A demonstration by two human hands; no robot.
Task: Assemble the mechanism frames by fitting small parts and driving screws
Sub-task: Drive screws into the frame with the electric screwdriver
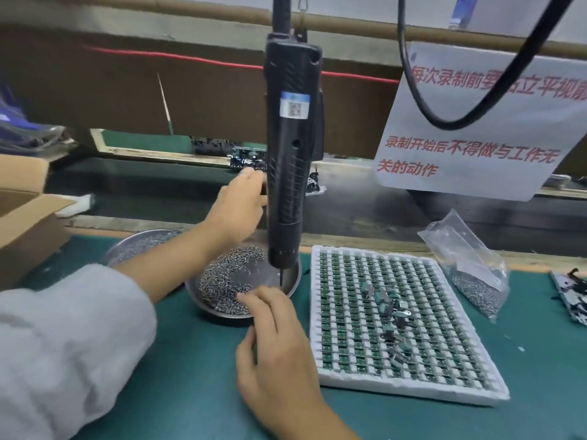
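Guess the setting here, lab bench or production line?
Most likely a factory assembly line station. A hanging electric screwdriver is suspended over the green mat, a metal dish of screws sits under it, and a white tray holds rows of small green parts.

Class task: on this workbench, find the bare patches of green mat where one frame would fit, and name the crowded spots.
Bare mat lies between the grey sleeve and the white parts tray, under the right hand. Another strip runs right of the tray, below the plastic bag. Crowded: the screw dish, where the hanging screwdriver and the left hand meet.
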